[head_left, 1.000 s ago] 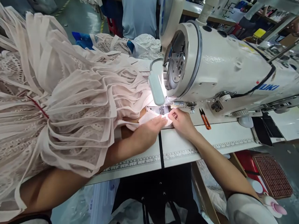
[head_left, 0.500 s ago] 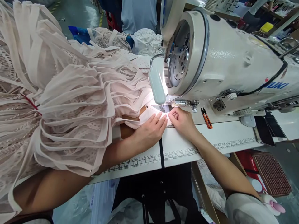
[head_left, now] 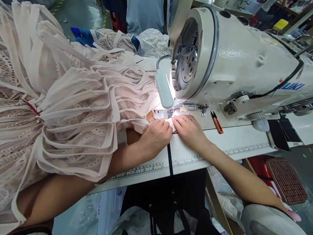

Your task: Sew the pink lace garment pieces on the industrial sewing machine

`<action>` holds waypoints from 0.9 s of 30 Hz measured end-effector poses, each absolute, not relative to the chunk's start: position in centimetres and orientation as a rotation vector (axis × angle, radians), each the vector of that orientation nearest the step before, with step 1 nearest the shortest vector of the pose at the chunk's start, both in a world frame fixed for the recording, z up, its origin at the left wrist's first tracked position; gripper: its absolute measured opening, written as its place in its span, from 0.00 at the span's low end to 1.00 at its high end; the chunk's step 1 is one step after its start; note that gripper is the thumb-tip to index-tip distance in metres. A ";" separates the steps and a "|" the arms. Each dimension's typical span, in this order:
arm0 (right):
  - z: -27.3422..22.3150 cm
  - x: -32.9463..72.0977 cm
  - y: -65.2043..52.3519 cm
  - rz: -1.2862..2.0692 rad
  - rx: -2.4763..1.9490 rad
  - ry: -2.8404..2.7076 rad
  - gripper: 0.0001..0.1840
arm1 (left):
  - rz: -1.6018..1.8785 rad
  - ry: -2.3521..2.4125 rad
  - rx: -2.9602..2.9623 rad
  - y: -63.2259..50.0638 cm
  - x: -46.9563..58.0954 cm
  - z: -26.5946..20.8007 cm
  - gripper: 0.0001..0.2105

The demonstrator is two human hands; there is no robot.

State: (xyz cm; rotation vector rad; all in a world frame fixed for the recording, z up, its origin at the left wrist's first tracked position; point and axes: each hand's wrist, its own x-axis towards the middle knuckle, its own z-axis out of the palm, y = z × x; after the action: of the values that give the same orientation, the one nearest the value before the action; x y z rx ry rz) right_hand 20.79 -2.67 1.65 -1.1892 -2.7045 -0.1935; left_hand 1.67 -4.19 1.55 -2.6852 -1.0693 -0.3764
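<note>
At the needle area of a white sewing machine (head_left: 234,62), both hands meet over a pale pink piece of fabric (head_left: 168,120). My left hand (head_left: 156,135) is closed, its curled fingers pinching the near edge. Close beside it, my right hand (head_left: 190,132) has its fingers bent together and its tips on the same edge; its thumb is mostly hidden. Sheer, lace-trimmed pale pink garments (head_left: 80,114) spread from the left up to the machine, and some drape over my left forearm. A small grey-green lamp (head_left: 163,89) lights the fabric and hides part of the needle area.
Orange-handled thread snips (head_left: 217,123) lie on the machine bed, right of my right hand. A printed ruler (head_left: 190,161) runs along the table's front edge. More lace garments (head_left: 156,42) lie at the back, where a person in blue (head_left: 145,16) stands.
My left fingers have curled from lying flat into a pinch. My right hand has shifted slightly left and turned, its back now facing up. More of the metal plate shows left of the needle.
</note>
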 end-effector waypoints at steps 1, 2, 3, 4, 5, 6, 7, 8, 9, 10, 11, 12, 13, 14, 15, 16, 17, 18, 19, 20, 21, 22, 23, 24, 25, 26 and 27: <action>1.6 20.9 -2.4 -0.176 -1.166 -2.710 0.23 | -0.354 -1.029 -2.704 -4.2 1.9 1.6 0.16; 1.6 21.2 -2.1 -0.142 -1.148 -2.707 0.24 | -0.335 -1.001 -2.711 -4.2 2.1 1.6 0.15; 1.5 21.5 -1.7 -0.094 -1.147 -2.697 0.24 | -0.316 -0.989 -2.709 -4.2 2.3 1.6 0.15; 1.4 21.9 -1.2 -0.036 -1.163 -2.683 0.25 | -0.299 -0.988 -2.703 -4.2 2.5 1.5 0.15; 1.2 22.3 -0.8 0.026 -1.190 -2.670 0.26 | -0.287 -0.990 -2.698 -4.2 2.7 1.3 0.16; 1.1 22.7 -0.4 0.085 -1.218 -2.659 0.27 | -0.282 -0.997 -2.698 -4.3 2.9 1.2 0.17; 0.9 23.0 -0.1 0.133 -1.237 -2.649 0.29 | -0.287 -1.005 -2.702 -4.2 3.0 1.0 0.18; 0.7 23.3 0.1 0.165 -1.240 -2.637 0.30 | -0.299 -1.012 -2.710 -4.2 3.0 0.9 0.18; 0.5 23.5 0.3 0.183 -1.228 -2.622 0.31 | -0.314 -1.014 -2.719 -4.2 3.0 0.7 0.18; 0.3 23.7 0.3 0.189 -1.207 -2.604 0.30 | -0.324 -1.015 -2.726 -4.2 3.0 0.6 0.18; 0.1 23.7 0.3 0.187 -1.189 -2.582 0.30 | -0.325 -1.014 -2.732 -4.2 2.9 0.6 0.19; 0.0 23.7 0.3 0.181 -1.178 -2.558 0.29 | -0.319 -1.011 -2.737 -4.1 2.9 0.6 0.19; -0.1 23.6 0.2 0.178 -1.175 -2.537 0.28 | -0.311 -1.004 -2.742 -4.1 2.8 0.6 0.20; -0.2 23.5 0.1 0.179 -1.176 -2.520 0.28 | -0.305 -0.996 -2.746 -4.1 2.7 0.6 0.20; -0.2 23.4 -0.1 0.182 -1.178 -2.508 0.28 | -0.300 -0.985 -2.750 -4.1 2.7 0.6 0.20; -0.2 23.3 -0.2 0.184 -1.178 -2.497 0.29 | -0.294 -0.972 -2.751 -4.1 2.7 0.7 0.21; -0.2 23.2 -0.2 0.181 -1.175 -2.488 0.30 | -0.285 -0.962 -2.745 -4.1 2.7 0.7 0.21; -0.2 23.1 -0.3 0.173 -1.168 -2.480 0.30 | -0.272 -0.955 -2.734 -4.2 2.8 0.7 0.21; -0.2 23.1 -0.3 0.161 -1.159 -2.473 0.30 | -0.259 -0.950 -2.722 -4.2 2.8 0.8 0.21; -0.1 23.1 -0.4 0.147 -1.152 -2.469 0.30 | -0.247 -0.947 -2.713 -4.3 2.8 0.9 0.21; -0.1 23.1 -0.4 0.134 -1.146 -2.468 0.30 | -0.241 -0.945 -2.708 -4.3 2.8 0.9 0.21; 0.0 23.1 -0.4 0.125 -1.144 -2.467 0.31 | -0.237 -0.944 -2.706 -4.3 2.8 1.0 0.21; 0.0 23.1 -0.4 0.119 -1.145 -2.468 0.31 | -0.231 -0.947 -2.706 -4.3 2.8 1.1 0.21; 0.0 23.1 -0.4 0.116 -1.148 -2.468 0.32 | -0.224 -0.950 -2.704 -4.3 2.8 1.2 0.21; 0.1 23.1 -0.4 0.112 -1.151 -2.467 0.32 | -0.215 -0.955 -2.696 -4.3 2.8 1.3 0.21; 0.1 23.1 -0.4 0.108 -1.155 -2.466 0.32 | -0.213 -0.957 -2.683 -4.3 2.7 1.3 0.21; 0.1 23.1 -0.4 0.103 -1.157 -2.465 0.31 | -0.223 -0.956 -2.672 -4.2 2.7 1.3 0.20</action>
State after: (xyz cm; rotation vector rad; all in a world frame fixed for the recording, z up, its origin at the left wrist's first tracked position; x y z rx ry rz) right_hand 23.11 -0.43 0.08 -1.1568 -2.4648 0.1027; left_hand 2.68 -4.21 1.27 -2.6717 -0.9564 -0.2230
